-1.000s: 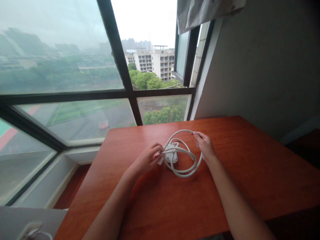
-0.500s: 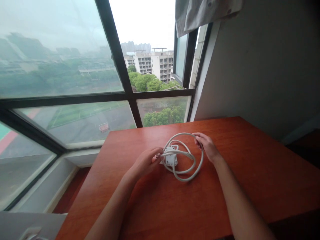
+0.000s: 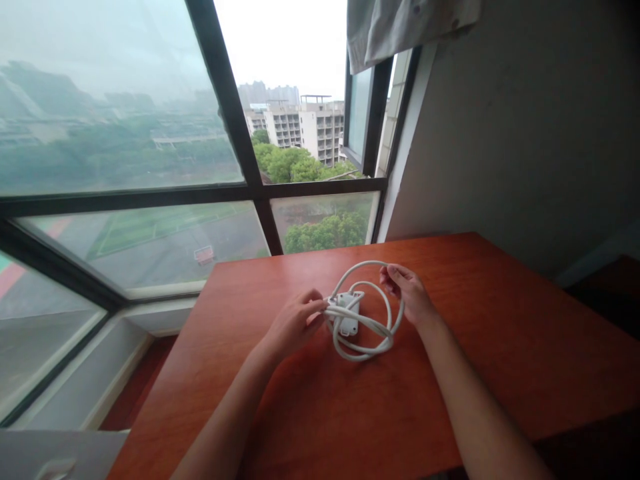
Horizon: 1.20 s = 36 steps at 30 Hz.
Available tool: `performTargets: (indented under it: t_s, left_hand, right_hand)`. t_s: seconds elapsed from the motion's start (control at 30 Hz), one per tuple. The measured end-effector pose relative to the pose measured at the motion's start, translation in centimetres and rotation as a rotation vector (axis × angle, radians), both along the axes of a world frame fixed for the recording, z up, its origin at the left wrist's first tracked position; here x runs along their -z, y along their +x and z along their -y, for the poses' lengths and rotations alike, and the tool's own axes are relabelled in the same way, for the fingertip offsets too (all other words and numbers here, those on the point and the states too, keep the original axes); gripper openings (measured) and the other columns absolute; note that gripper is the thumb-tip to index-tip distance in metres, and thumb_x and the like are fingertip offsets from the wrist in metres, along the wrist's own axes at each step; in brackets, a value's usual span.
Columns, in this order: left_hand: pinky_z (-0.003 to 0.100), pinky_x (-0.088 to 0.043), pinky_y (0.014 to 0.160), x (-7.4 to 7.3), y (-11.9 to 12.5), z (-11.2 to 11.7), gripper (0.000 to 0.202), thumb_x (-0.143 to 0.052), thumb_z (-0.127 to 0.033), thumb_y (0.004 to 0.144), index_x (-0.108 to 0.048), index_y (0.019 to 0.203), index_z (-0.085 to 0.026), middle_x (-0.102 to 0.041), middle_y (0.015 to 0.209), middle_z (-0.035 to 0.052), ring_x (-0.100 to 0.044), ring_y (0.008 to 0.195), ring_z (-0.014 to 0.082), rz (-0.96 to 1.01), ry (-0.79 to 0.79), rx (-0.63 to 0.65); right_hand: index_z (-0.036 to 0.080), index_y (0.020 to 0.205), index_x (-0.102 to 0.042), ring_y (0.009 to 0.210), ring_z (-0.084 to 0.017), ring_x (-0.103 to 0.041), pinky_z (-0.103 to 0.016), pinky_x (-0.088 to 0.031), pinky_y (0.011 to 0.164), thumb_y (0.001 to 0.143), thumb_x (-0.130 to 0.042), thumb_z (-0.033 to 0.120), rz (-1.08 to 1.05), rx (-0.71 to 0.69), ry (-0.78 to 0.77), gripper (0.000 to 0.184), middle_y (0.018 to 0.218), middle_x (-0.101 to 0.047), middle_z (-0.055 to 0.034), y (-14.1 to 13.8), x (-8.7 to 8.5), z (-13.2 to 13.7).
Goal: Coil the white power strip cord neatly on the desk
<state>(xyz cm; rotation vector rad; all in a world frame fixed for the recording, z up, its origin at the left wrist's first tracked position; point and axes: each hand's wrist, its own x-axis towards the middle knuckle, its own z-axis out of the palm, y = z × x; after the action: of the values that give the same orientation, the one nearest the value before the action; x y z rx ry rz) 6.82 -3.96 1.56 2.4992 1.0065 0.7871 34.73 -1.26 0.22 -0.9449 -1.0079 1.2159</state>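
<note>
The loops could slip or tangle, I judge, if the left hand (image 3: 297,321) loosened on the gathered strands or the right hand (image 3: 408,295) tugged too hard; the white box (image 3: 349,327) might be dragged along, since strands of the cord (image 3: 367,263) cross it; the left fingertips pinch the bundle at the coil's left side, nearly together; the right thumb and fingers are closed on the outer loop; the coil is over the desk (image 3: 500,320), the box among its loops; there are two hands, one box, one desk and apparently one cord, its overlapping loops too jumbled to number.
</note>
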Motion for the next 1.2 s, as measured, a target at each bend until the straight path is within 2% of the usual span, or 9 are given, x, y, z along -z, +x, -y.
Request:
performTargets:
  t_s: [0.17,0.3,0.5,0.7,0.83,1.03,1.2]
  left_hand:
    - [0.026,-0.047,0.074,-0.5,-0.1,0.2,0.022,-0.048,-0.028,0.096,-0.069,0.101,-0.022,-0.060,0.095,0.0069,-0.058,0.080,0.0148,-0.050,0.020,0.003]
    - [0.024,-0.047,0.074,-0.4,-0.4,0.1,0.028,-0.045,-0.028,0.098,-0.066,0.115,-0.025,-0.061,0.098,0.0067,-0.061,0.078,0.0135,-0.047,-0.001,0.030]
    - [0.024,-0.048,0.073,0.0,-0.7,0.0,0.035,-0.042,-0.029,0.099,-0.058,0.129,-0.029,-0.062,0.103,0.0069,-0.062,0.076,0.0127,-0.070,0.021,-0.006]
    - [0.020,-0.045,0.062,0.5,-0.7,0.1,0.034,-0.046,-0.030,0.097,-0.058,0.129,-0.030,-0.058,0.105,0.0058,-0.059,0.065,0.0078,-0.061,0.095,-0.058]
    - [0.021,-0.047,0.063,0.5,-0.6,0.2,0.036,-0.046,-0.029,0.097,-0.053,0.132,-0.028,-0.060,0.107,0.0064,-0.060,0.066,0.0087,-0.038,0.058,-0.062]
    - [0.022,-0.047,0.067,0.1,-0.9,0.1,0.031,-0.043,-0.027,0.098,-0.060,0.123,-0.026,-0.064,0.105,0.0071,-0.063,0.075,0.0130,-0.083,0.069,-0.034]
    - [0.023,-0.045,0.066,0.3,-1.8,-0.4,0.028,-0.042,-0.028,0.098,-0.059,0.120,-0.024,-0.067,0.107,0.0069,-0.065,0.079,0.0150,-0.108,0.113,-0.149]
  right_hand:
    - [0.019,0.080,-0.072,0.058,-0.010,-0.050,-0.023,-0.038,0.052,0.074,-0.075,0.051,-0.081,-0.072,-0.010,0.032,0.071,-0.064,-0.0018,0.0,-0.1,0.4]
    - [0.019,0.081,-0.072,0.062,-0.012,-0.054,-0.023,-0.041,0.054,0.073,-0.076,0.050,-0.111,-0.098,0.013,0.032,0.071,-0.065,-0.0026,0.6,-0.1,0.4]
    - [0.021,0.081,-0.072,0.061,-0.012,-0.055,-0.023,-0.042,0.052,0.072,-0.076,0.051,-0.110,-0.024,0.013,0.031,0.071,-0.065,-0.0026,1.0,0.2,0.0]
    - [0.020,0.081,-0.070,0.058,-0.011,-0.051,-0.023,-0.039,0.049,0.073,-0.075,0.050,-0.163,0.015,0.030,0.031,0.070,-0.062,-0.0014,1.3,0.2,-0.5]
    - [0.020,0.082,-0.070,0.056,-0.009,-0.046,-0.021,-0.036,0.047,0.073,-0.076,0.045,-0.282,0.045,0.046,0.028,0.068,-0.057,0.0009,2.0,0.0,-0.7]
    - [0.021,0.083,-0.068,0.056,-0.009,-0.043,-0.022,-0.036,0.048,0.072,-0.075,0.045,-0.306,0.089,0.070,0.027,0.067,-0.053,0.0019,2.9,-0.7,-0.5]
    - [0.022,0.083,-0.067,0.057,-0.011,-0.042,-0.023,-0.035,0.047,0.072,-0.073,0.047,-0.299,0.153,0.102,0.027,0.068,-0.050,0.0011,4.0,-1.1,-0.3]
